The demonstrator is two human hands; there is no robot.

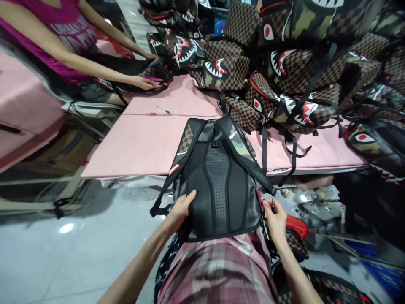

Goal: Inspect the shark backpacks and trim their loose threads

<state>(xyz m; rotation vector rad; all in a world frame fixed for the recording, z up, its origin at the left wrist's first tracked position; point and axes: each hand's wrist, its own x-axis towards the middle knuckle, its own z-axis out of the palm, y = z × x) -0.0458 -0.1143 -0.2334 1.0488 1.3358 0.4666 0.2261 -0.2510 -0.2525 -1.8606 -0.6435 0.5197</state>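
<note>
A black backpack [196,181] with checked and camouflage side panels leans from my lap onto the pink table edge, its padded back and shoulder straps [171,179] facing up. My left hand [181,210] grips its left lower side, the thumb on top and the other fingers hidden beneath. At the right lower side, near a bit of red trim, my right hand [276,218] is closed in a pinch. Something small and dark shows between its fingers, too small to name.
Stacked checked backpacks [228,71] with shark-mouth prints fill the table's far side. Two pens [163,110] lie on the pink tabletop [133,143]. At the left, another person [72,55] handles a dark bag [136,69]. More bags [295,240] sit low at my right.
</note>
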